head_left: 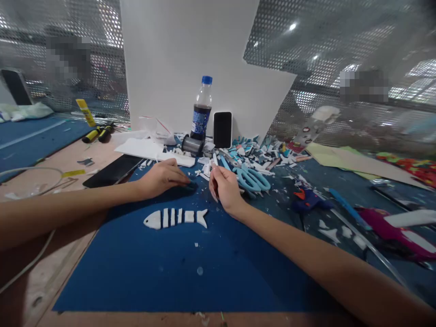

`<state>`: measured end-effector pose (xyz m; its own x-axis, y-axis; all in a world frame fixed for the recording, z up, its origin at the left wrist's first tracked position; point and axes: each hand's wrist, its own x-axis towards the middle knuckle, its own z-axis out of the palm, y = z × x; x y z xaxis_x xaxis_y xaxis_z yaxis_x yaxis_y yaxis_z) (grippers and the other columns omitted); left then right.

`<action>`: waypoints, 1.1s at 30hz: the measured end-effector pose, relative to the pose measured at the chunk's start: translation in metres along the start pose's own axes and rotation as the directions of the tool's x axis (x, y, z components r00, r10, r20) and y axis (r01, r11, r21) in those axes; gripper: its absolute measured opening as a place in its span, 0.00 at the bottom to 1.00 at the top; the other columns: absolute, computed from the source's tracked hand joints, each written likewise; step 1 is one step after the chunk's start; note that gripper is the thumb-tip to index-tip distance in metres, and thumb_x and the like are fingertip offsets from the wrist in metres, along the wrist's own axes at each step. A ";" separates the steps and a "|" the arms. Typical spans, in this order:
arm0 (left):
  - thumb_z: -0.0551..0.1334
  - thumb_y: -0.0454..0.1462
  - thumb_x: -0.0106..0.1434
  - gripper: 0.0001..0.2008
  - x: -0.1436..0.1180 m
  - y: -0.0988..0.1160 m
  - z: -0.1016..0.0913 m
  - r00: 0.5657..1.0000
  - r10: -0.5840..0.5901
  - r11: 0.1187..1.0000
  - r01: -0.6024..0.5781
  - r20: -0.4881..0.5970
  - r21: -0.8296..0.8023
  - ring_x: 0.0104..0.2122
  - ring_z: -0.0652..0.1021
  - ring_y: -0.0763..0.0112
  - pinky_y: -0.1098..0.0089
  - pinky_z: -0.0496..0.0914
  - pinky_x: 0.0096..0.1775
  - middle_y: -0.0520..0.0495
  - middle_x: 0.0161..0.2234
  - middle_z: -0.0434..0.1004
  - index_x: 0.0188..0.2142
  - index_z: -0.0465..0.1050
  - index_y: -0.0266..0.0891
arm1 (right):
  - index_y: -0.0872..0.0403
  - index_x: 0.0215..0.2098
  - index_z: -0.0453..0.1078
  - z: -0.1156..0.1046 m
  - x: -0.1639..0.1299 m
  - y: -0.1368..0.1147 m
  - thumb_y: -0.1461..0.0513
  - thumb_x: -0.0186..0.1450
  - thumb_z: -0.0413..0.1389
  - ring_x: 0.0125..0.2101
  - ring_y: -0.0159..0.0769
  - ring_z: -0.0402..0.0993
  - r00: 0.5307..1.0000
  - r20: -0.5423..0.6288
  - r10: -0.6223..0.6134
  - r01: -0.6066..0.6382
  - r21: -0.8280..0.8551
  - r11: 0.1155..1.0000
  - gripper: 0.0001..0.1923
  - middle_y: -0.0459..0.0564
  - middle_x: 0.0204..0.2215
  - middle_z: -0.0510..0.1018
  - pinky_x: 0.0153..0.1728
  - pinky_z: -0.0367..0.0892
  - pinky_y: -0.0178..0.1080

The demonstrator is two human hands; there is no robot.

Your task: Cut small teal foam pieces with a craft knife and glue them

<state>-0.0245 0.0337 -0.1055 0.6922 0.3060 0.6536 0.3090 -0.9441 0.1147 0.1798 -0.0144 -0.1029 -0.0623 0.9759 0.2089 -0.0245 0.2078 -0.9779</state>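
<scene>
A white foam fish (175, 218), cut into several slices, lies on the blue sheet (177, 272) in front of me. My left hand (162, 176) rests palm down on the sheet just beyond the fish, fingertips pressing on a small dark piece. My right hand (225, 187) is beside it, fingers curled around a thin white and blue tool, likely a craft knife, whose tip points away from me. Light blue scissors (251, 178) lie just right of my right hand.
A cola bottle (201, 109), a phone (222, 129) and a tape roll (191, 145) stand against a white board (184, 59). Foam scraps (252, 152) litter the middle. A dark tablet (112, 170) lies left; a glue gun (308, 198) and pink tool (391, 229) lie right.
</scene>
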 end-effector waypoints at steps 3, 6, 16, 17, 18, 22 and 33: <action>0.60 0.36 0.61 0.08 0.000 0.000 0.003 0.999 -0.007 0.999 0.009 0.050 -0.041 0.29 0.74 0.74 0.75 0.72 0.30 0.47 0.34 0.82 0.37 0.79 0.40 | 0.53 0.17 0.56 -0.002 0.000 0.000 0.48 0.63 0.50 0.05 0.22 0.49 0.999 0.020 0.030 -0.031 0.046 0.998 0.24 0.36 0.07 0.58 0.06 0.46 0.28; 0.60 0.36 0.62 0.10 0.000 0.000 0.004 0.995 -0.055 0.996 0.060 0.078 -0.067 0.30 0.73 0.73 0.75 0.73 0.30 0.47 0.34 0.82 0.40 0.78 0.41 | 0.54 0.18 0.58 -0.003 0.000 -0.002 0.49 0.63 0.52 0.06 0.21 0.51 0.998 0.040 0.049 -0.052 0.058 0.997 0.23 0.36 0.07 0.59 0.06 0.46 0.27; 0.64 0.38 0.58 0.09 0.001 0.001 -0.003 0.984 -0.141 0.986 0.150 0.113 -0.072 0.31 0.76 0.71 0.73 0.73 0.31 0.46 0.33 0.82 0.39 0.79 0.40 | 0.55 0.28 0.65 -0.003 -0.007 -0.009 0.55 0.67 0.48 0.06 0.20 0.52 0.995 0.099 -0.024 0.022 0.020 1.000 0.15 0.35 0.09 0.61 0.06 0.49 0.25; 0.64 0.38 0.57 0.09 0.002 0.002 -0.003 0.985 -0.133 0.987 0.142 0.112 -0.075 0.32 0.76 0.71 0.72 0.74 0.33 0.46 0.35 0.82 0.38 0.79 0.41 | 0.55 0.28 0.65 -0.003 -0.007 -0.010 0.55 0.67 0.48 0.06 0.20 0.52 0.994 0.108 -0.033 0.032 0.011 0.999 0.15 0.35 0.09 0.61 0.06 0.50 0.25; 0.64 0.39 0.57 0.08 0.002 0.003 -0.004 0.986 -0.125 0.988 0.134 0.108 -0.075 0.33 0.77 0.71 0.72 0.74 0.35 0.46 0.37 0.82 0.37 0.79 0.42 | 0.55 0.28 0.65 -0.003 -0.008 -0.010 0.54 0.67 0.48 0.06 0.20 0.53 0.992 0.120 -0.037 0.038 0.000 0.999 0.15 0.35 0.09 0.61 0.06 0.50 0.25; 0.62 0.36 0.60 0.07 0.001 0.003 -0.004 0.992 -0.122 0.992 0.121 -0.019 -0.047 0.32 0.79 0.72 0.71 0.74 0.36 0.45 0.33 0.82 0.33 0.79 0.39 | 0.54 0.28 0.64 -0.003 -0.012 -0.012 0.54 0.68 0.47 0.06 0.21 0.54 0.982 0.180 -0.062 0.074 -0.063 0.995 0.15 0.35 0.10 0.60 0.07 0.53 0.25; 0.58 0.38 0.63 0.10 0.000 -0.001 -0.002 0.986 -0.144 0.988 0.149 -0.080 0.050 0.30 0.76 0.73 0.71 0.71 0.32 0.46 0.28 0.80 0.30 0.78 0.38 | 0.53 0.28 0.63 -0.002 -0.014 -0.011 0.54 0.69 0.44 0.06 0.21 0.55 0.962 0.250 -0.105 0.146 -0.150 0.978 0.16 0.36 0.10 0.60 0.08 0.53 0.27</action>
<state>-0.0265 0.0340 -0.1043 0.5858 0.4284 0.6880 0.4407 -0.8808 0.1731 0.1826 -0.0302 -0.0947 -0.3068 0.9009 0.3069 0.1166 0.3556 -0.9273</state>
